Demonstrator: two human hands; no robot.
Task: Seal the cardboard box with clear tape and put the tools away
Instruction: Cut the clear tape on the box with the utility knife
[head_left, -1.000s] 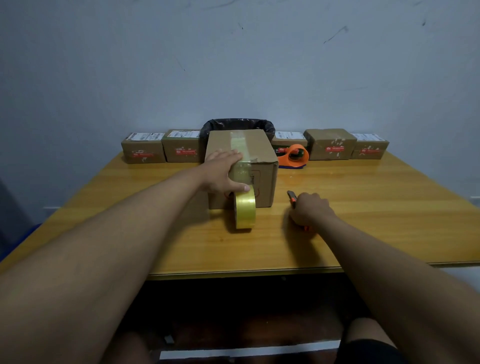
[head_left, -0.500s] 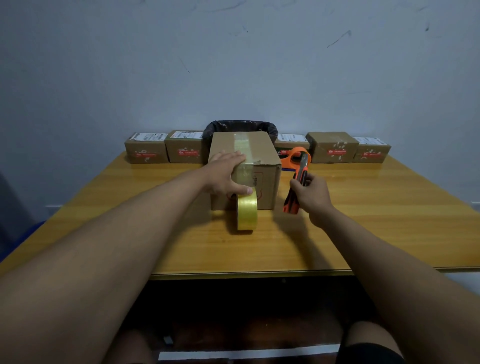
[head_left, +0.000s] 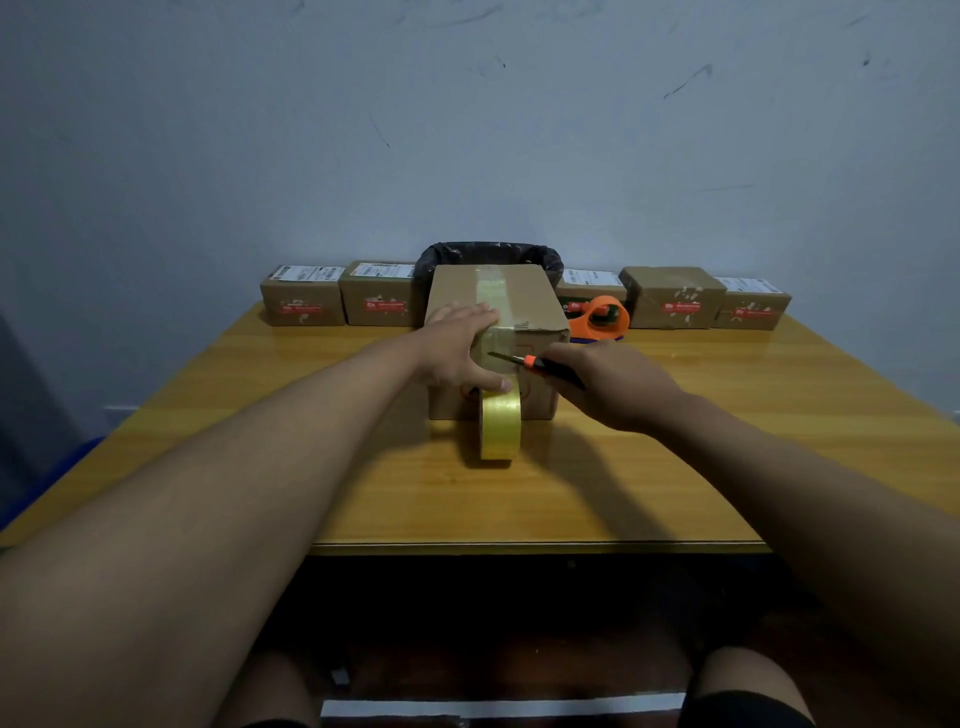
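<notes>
A person's left hand (head_left: 460, 348) presses flat on a taped brown cardboard box (head_left: 496, 332) above a yellowish clear tape roll (head_left: 500, 426), as the right hand (head_left: 608, 382) grips an orange-and-black utility knife (head_left: 540, 365) at its front.

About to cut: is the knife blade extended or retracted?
Extended: a thin blade juts from the utility knife toward the tape strip.

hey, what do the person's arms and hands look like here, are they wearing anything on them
Both forearms are bare from the bottom edge of the picture up to the wrists: no sleeves in view. The left hand and right hand wear no gloves, and I see no watch, bracelet or ring on the sides that show. Nails look short and unpainted on the left hand's thumb.
</notes>
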